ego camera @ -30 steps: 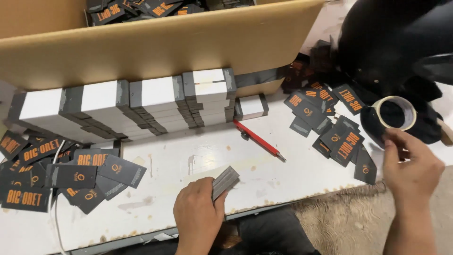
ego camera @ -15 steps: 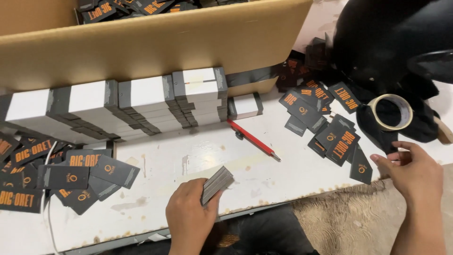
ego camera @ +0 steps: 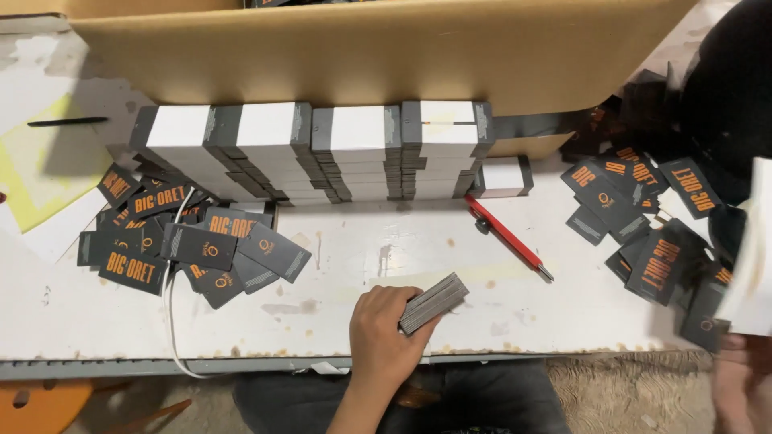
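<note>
Tags in a small grey stack [ego camera: 433,302] sit gripped in my left hand [ego camera: 388,331], fingers closed round the near end, long axis running up-right over the white counter [ego camera: 362,249]. My right hand [ego camera: 744,378] is at the far right edge, blurred; I cannot tell its grip. Loose dark tags [ego camera: 651,217] lie nearest it.
</note>
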